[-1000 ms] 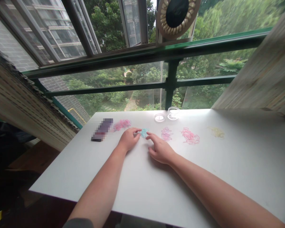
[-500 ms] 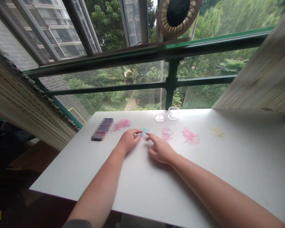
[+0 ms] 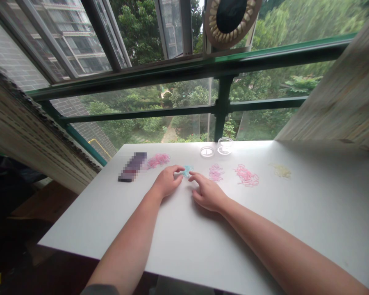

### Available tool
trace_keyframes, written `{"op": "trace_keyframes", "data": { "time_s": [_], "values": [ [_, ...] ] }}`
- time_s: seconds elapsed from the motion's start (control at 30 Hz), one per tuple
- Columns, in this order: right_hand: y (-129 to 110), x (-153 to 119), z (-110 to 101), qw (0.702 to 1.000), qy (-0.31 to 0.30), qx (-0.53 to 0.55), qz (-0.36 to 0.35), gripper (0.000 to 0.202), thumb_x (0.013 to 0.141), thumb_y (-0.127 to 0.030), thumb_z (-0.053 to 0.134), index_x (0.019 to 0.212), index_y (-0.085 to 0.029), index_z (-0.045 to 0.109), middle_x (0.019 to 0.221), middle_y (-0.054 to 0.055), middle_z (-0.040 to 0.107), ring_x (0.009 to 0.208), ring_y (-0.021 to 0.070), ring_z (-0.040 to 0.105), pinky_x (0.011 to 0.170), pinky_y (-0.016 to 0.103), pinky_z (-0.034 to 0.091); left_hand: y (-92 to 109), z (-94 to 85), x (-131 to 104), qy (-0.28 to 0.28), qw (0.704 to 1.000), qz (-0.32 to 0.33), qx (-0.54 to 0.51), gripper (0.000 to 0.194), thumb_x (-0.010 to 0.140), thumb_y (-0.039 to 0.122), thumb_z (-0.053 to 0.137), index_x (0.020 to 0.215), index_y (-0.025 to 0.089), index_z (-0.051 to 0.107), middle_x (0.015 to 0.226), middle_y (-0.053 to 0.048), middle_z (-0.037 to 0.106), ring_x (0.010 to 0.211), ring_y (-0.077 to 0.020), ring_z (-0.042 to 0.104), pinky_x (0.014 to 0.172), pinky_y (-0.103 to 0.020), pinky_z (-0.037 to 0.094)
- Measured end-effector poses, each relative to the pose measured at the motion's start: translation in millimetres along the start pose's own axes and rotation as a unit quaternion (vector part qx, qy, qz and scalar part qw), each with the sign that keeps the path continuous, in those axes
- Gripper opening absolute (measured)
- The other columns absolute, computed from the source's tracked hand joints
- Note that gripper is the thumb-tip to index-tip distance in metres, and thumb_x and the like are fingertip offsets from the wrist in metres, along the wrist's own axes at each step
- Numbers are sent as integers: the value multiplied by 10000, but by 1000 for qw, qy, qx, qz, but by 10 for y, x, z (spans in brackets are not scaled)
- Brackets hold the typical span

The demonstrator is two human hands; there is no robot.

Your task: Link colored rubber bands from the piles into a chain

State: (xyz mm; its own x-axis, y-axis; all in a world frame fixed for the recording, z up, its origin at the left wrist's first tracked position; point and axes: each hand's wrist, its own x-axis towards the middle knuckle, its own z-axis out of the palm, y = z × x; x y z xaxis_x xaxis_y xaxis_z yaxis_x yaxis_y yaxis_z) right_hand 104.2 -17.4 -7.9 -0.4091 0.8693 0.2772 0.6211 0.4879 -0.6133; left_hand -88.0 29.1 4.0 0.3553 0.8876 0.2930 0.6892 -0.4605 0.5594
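Note:
A small pile of light-blue rubber bands (image 3: 187, 170) lies on the white table (image 3: 175, 241) between my two hands. My left hand (image 3: 167, 181) rests at its left side, thumb and forefinger apart at the edge of the pile. From the right, my right hand (image 3: 208, 192) reaches in with the forefinger stretched out to the near edge of the pile and the thumb held apart below. Neither hand shows anything held. Just right of the blue pile is a pinkish-purple pile of bands (image 3: 216, 173).
Farther right lie a pink pile (image 3: 246, 176) and a pale yellow pile (image 3: 282, 171). Another pink pile (image 3: 158, 160) sits beside a dark, pixelated flat object (image 3: 133, 167) at left. A clear round lid (image 3: 207, 152) and clear round container (image 3: 225, 146) stand at the back, by the window railing.

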Motion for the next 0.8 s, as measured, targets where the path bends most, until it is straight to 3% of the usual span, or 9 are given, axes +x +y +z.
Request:
{"op": "trace_keyframes", "data": {
  "time_s": [0.47,0.63,0.7,0.8],
  "values": [
    [-6,0,0,1000,2,3,-1,404,703,-113,504,1097,-203,499,1348,83,453,829,156,584,762,300,434,-41,-4,30,59,997,-11,-58,355,778,206,532,1133,192,528,1115,-62,639,1018,-168,594,847,-311,488],
    [-9,-3,-4,1000,-2,0,-4,382,705,-119,490,1079,-202,490,1348,77,451,815,153,575,753,294,429,-197,-43,59,123,988,-90,35,348,743,205,557,1086,157,588,1100,-99,640,982,-218,606,845,-350,494],
    [-6,-7,-2,1000,-2,1,-8,376,704,-118,489,1071,-201,487,1334,79,459,791,147,568,757,294,424,-238,-31,46,103,986,-111,65,334,724,207,582,1052,150,618,1050,-106,663,951,-231,618,867,-359,485],
    [5,-16,3,1000,3,14,-17,329,713,-125,484,1033,-202,485,1268,79,495,747,134,549,727,280,418,-232,20,15,60,993,-90,49,311,735,220,587,1036,164,635,1009,-89,684,910,-212,634,851,-329,494]
  ]
}}
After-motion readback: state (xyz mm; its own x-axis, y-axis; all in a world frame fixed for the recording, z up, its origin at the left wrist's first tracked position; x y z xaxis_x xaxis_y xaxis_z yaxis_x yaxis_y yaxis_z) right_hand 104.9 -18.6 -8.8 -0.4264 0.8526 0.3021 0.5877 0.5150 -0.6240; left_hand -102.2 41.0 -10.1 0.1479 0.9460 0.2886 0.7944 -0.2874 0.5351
